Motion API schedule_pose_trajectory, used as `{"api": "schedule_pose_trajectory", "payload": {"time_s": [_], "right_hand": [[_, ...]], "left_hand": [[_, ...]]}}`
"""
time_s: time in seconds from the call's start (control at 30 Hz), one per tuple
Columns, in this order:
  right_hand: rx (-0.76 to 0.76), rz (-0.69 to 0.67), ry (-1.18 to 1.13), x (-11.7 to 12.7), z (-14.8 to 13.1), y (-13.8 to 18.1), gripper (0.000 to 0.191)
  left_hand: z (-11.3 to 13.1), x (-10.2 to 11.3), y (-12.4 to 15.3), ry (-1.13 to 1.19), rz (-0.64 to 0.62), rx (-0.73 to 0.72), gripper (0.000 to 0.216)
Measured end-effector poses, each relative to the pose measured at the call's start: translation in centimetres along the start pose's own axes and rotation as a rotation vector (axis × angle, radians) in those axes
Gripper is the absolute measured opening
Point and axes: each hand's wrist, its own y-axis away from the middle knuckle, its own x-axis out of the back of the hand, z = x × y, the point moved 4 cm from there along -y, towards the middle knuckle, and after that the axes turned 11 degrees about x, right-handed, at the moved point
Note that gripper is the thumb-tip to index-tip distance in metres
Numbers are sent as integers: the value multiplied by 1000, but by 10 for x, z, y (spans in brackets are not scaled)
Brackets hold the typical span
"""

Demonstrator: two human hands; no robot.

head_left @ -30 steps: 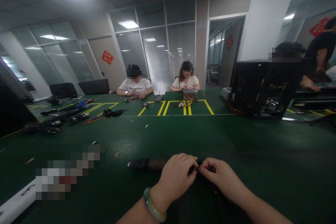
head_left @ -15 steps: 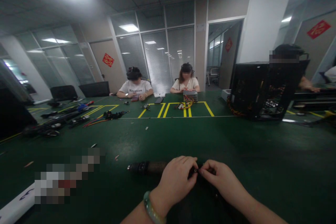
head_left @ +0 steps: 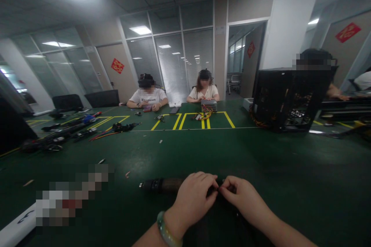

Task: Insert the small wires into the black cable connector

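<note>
Both my hands meet low in the middle of the view, over a dark rod-shaped tool [head_left: 169,185] lying across the table. The tool has a brownish middle section and a small metal tip at its left end. My left hand [head_left: 197,193], with a green bangle on the wrist, rests over its right part, fingers curled and thumb drawn in. Fingertip to fingertip with it, my right hand [head_left: 242,193] is closed in a pinch. Whatever small thing lies between the fingertips is hidden. Dark material, hard to make out, lies beneath both hands.
A white sleeve-like shape [head_left: 20,220] ends in a blurred patch at lower left. Black parts and cables [head_left: 66,129] lie at left. A black computer case [head_left: 286,100] stands at right. Across the green table [head_left: 185,150], two people sit; another is behind the case.
The whole view has shifted slightly left. My hands stay together in nearly the same pose, and a small shiny spot between the fingertips no longer shows.
</note>
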Motion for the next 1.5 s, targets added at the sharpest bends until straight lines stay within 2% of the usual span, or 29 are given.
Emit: {"api": "schedule_pose_trajectory", "payload": {"time_s": [0.5, 0.77, 1.23, 1.5], "right_hand": [[31, -20, -82, 3, -7, 0, 20], [-25, 11, -5, 2, -2, 1, 17], [-4, -15, -65, 2, -6, 1, 18], [4, -9, -64, 0, -1, -1, 17]], "left_hand": [[-1, 0, 0, 13, -1, 25, 19], [3, 2, 0, -14, -21, 7, 15], [-1, -1, -1, -36, 11, 63, 14], [2, 1, 0, -17, 7, 16, 14]]}}
